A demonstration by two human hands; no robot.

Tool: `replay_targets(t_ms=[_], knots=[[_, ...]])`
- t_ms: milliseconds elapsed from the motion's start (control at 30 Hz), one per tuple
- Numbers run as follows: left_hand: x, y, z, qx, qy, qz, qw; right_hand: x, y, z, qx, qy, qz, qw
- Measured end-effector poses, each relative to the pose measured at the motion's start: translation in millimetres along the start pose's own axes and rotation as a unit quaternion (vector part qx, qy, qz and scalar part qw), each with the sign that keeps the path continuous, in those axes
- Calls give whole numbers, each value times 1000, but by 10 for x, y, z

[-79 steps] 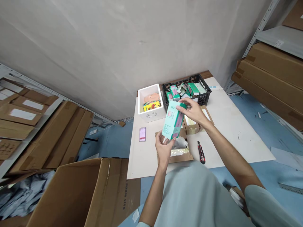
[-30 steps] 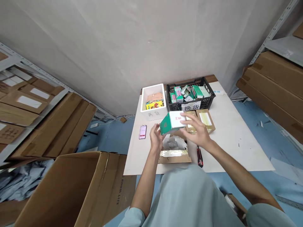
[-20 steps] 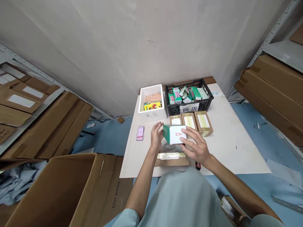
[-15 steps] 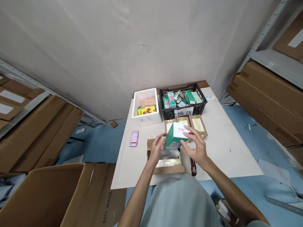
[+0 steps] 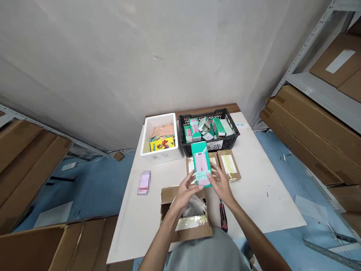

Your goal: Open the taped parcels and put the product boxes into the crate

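Green gift box (image 5: 200, 160) is up in the air above the worktop (image 5: 265, 192), its pink-panelled side turned toward me, its top end overlapping the black crate (image 5: 232, 141) in my view. My left hand (image 5: 186, 192) has its lower left side and my right hand (image 5: 221, 184) its lower right; both are partly closed, fingers curved around the box and thumbs on the front.

Below my left wrist, toward the worktop's front edge, sits an opened carton (image 5: 196, 231) with crumpled pale wrapping (image 5: 194, 206) inside. Just right of it a red-and-black cutter (image 5: 223, 216) points its handle at that same edge. Near the left edge lies a phone (image 5: 144, 182), its screen blurred out. A white foam bin (image 5: 169, 155) with a yellow pack (image 5: 162, 144) stands at the back left corner; beside it, along the back edge, the crate carries more green boxes (image 5: 195, 130). Taped parcels (image 5: 229, 167) sit just in front of it.
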State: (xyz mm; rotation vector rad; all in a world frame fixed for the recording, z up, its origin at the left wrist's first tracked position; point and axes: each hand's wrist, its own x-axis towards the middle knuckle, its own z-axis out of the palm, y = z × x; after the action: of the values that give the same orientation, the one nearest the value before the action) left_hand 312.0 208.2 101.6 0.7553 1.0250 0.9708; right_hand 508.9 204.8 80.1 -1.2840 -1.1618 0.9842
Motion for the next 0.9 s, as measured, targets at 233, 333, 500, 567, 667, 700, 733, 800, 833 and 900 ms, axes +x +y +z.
replay_targets(t_ms=[233, 333, 500, 567, 667, 700, 733, 800, 833, 900], knots=[[1152, 532, 353, 38, -23, 64, 997, 853, -140, -38, 64, -6, 44, 997], [1711, 747, 680, 30, -58, 109, 992, 1459, -326, -131, 46, 11, 13, 999], [2008, 866, 938, 27, -44, 135, 989, 2031, -320, -268, -5, 19, -8, 1000], [1780, 798, 796, 26, -35, 132, 990, 1954, -199, -343, -15, 37, 4, 999], [1196, 626, 243, 52, 46, 149, 986, 1466, 81, -492, -39, 63, 33, 997], [967, 558, -13, 81, 87, 155, 981, 1218, 194, -547, -47, 66, 47, 996], [731, 485, -290, 119, 131, 152, 972, 936, 312, -599, -50, 67, 66, 994], [252, 313, -851, 195, 215, 108, 951, 307, 546, -681, -45, 56, 125, 990], [16, 210, -1109, 219, 249, 77, 940, -20, 652, -701, -43, 51, 164, 984], [-424, -31, -1528, 246, 291, 19, 924, -647, 826, -688, -40, 32, 235, 971]])
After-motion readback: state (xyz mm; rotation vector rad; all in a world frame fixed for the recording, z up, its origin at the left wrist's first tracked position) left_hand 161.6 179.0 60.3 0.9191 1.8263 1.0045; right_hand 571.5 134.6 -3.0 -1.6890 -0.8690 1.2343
